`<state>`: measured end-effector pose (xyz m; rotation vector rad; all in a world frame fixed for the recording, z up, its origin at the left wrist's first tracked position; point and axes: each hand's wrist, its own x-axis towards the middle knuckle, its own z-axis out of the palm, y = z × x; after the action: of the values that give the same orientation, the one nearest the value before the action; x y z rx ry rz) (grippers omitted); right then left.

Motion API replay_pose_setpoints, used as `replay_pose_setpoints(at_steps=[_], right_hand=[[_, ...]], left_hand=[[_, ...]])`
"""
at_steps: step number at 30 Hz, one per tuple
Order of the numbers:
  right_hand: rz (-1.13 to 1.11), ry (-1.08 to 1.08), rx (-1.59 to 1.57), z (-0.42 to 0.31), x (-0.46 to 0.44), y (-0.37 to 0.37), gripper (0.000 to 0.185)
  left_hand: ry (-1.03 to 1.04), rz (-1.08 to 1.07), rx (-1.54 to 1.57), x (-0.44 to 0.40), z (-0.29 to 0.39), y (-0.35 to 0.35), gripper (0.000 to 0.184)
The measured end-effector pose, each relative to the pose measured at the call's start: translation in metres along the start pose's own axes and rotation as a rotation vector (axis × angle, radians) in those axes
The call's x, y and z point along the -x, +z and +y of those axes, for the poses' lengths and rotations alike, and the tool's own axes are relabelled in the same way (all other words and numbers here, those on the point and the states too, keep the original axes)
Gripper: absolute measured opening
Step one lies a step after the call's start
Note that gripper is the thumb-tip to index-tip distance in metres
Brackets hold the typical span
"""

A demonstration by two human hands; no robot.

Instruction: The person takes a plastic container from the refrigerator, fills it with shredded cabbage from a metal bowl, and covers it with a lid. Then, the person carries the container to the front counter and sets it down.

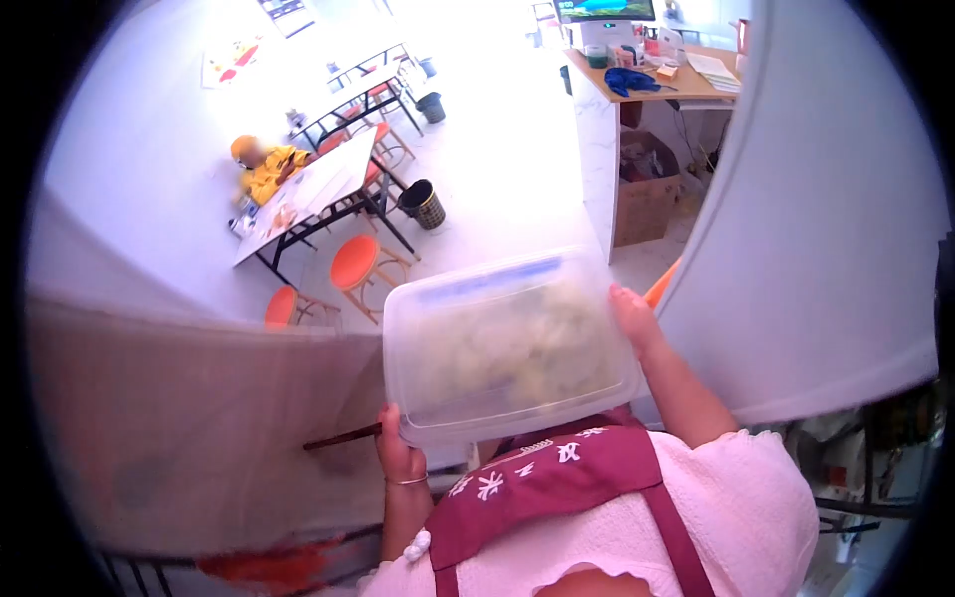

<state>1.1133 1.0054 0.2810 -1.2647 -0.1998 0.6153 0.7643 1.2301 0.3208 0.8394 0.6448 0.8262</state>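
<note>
A translucent plastic food container (507, 338) with its lid on is held level in front of my chest. Pale, yellowish pieces show blurrily through the lid, and a blue strip runs along its far edge. My left hand (400, 453) grips the near left corner. On the opposite side, my right hand (634, 316) is closed around the right edge. A dark thin stick (343, 436) juts out to the left beside my left hand; whether the hand holds it, I cannot tell. Below the container is my maroon apron (557, 458) with white lettering.
A person in yellow (271, 171) sits at a long table (333, 179) on the left. Orange stools (355, 262) and a black bin (422, 205) stand nearby. At right are a counter (686, 75) with a monitor (604, 8), a cardboard box (649, 204) and a pale curtain-like sheet (826, 219).
</note>
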Motion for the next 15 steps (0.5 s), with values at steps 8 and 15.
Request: replay_pose_setpoints(at_steps=[8,15], right_hand=[[0.113,-0.046,0.032,-0.076,0.023,0.005,0.037],[0.136,-0.006,0.106,-0.16,-0.036,0.041,0.038]], left_hand=[[-0.081,-0.149,0.036,-0.028,0.055,0.054,0.027],[-0.139,-0.073,0.088,-0.069,0.082,0.109,0.027]])
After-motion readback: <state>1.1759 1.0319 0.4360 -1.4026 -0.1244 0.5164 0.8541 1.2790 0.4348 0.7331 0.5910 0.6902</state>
